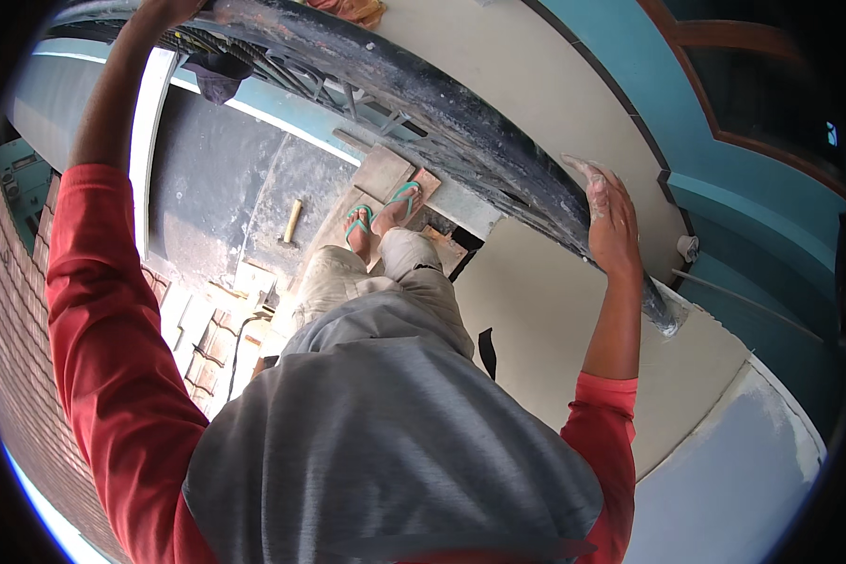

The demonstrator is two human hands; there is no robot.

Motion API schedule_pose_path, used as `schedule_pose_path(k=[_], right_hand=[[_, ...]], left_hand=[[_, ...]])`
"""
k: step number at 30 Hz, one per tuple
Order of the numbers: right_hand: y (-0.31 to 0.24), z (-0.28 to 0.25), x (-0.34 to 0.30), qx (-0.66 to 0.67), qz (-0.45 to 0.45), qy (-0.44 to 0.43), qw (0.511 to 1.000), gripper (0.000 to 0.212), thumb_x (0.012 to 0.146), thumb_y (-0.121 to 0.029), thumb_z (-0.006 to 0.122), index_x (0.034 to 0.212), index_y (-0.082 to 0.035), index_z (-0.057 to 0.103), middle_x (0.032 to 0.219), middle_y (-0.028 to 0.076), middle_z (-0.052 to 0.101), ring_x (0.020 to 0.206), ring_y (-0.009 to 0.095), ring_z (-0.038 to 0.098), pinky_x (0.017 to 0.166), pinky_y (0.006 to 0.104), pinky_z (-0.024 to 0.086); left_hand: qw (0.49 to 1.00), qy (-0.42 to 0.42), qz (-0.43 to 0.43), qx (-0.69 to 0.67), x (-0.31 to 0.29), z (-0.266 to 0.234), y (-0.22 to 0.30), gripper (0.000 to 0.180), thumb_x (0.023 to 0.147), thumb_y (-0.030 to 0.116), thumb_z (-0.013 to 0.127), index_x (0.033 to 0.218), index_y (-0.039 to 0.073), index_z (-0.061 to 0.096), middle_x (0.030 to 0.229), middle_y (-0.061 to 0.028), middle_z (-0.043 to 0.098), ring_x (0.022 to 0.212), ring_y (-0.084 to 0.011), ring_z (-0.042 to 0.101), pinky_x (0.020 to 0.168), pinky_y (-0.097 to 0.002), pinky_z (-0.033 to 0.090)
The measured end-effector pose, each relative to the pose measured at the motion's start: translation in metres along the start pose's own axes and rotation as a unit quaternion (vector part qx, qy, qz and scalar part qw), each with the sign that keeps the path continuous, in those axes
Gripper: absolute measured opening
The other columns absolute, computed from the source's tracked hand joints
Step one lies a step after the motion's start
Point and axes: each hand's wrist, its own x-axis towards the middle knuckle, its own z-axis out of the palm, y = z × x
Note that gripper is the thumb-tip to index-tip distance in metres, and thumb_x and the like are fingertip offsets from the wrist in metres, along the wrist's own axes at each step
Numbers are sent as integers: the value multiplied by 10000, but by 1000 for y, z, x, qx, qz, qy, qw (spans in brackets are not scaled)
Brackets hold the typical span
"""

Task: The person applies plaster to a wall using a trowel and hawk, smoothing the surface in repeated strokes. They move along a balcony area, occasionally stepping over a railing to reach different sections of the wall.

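Observation:
A long, dark, scuffed pipe-like bar (442,94) runs across the upper part of the head view, bowed by the lens, with thin metal struts (348,99) below it. My right hand (611,211) rests flat against the bar near its right end. Its fingers are stretched out, and whitish dust coats them. At the upper left, my left hand (171,7) is on or beside the other end of the bar. The picture's rim cuts it off, so its fingers are hidden.
My sandalled feet (376,216) stand on narrow boards (383,174). A short wooden stick (293,221) lies on the grey surface to the left, beyond roof tiles (207,352). A dark cloth item (218,80) hangs under the bar. Teal wall (724,207) and a brown-framed window (743,42) are right.

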Motion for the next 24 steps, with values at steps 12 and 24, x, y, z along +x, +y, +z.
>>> schedule_pose_path(k=[12,24], right_hand=[[-7,-5,7,-30,-17,-80,996,709,1034,-649,552,1241,13,700,1190,229,724,1108,441,691,986,531,529],[-4,-6,5,2,-42,-71,997,671,1025,-636,575,1224,-12,721,1183,201,704,1097,393,695,923,531,551]], left_hand=[[975,78,201,-47,-4,14,-24,869,913,31,719,1677,228,355,1113,-75,798,1047,-319,767,956,-469,610],[987,-65,143,-44,-12,20,-49,735,992,36,574,1679,166,347,1206,-117,770,1127,-328,726,996,-452,560]])
